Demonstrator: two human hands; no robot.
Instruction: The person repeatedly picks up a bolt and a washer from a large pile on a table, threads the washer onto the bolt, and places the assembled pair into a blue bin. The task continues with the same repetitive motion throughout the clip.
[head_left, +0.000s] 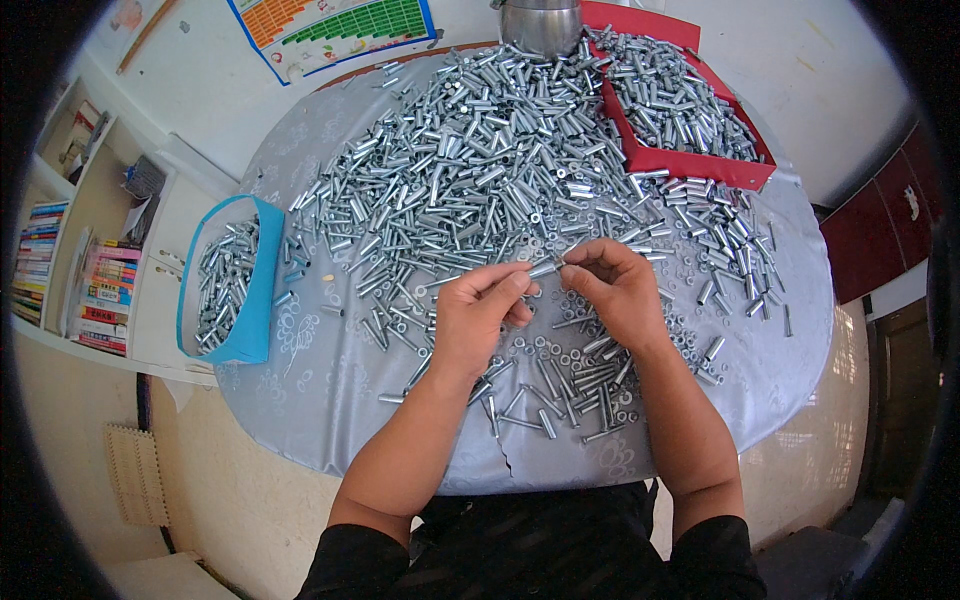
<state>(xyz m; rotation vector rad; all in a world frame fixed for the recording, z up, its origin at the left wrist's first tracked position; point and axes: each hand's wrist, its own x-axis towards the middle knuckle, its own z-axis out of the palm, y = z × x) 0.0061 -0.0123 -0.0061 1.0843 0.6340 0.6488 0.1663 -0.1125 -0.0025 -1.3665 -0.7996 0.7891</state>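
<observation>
My left hand (480, 312) and my right hand (622, 298) meet over the middle of the table, fingers closed in a pinch. Between their fingertips lies a silvery anchor bolt (543, 268), held nearly level. The left fingers grip one end and the right thumb and fingers the other; the small parts under the fingertips are hidden. Beyond the hands spreads a large heap of metal sleeves and bolts (470, 150). Closer to me, between my forearms, is a smaller pile of bolts (590, 385) with loose nuts and washers.
A blue fabric bin (262, 285) with metal parts stands at the table's left. On the far right sits a red box (700, 168) full of sleeves, beside a metal pot (541, 28). A grey cloth (330, 410) covers the round table. Bookshelves (90, 240) stand further left.
</observation>
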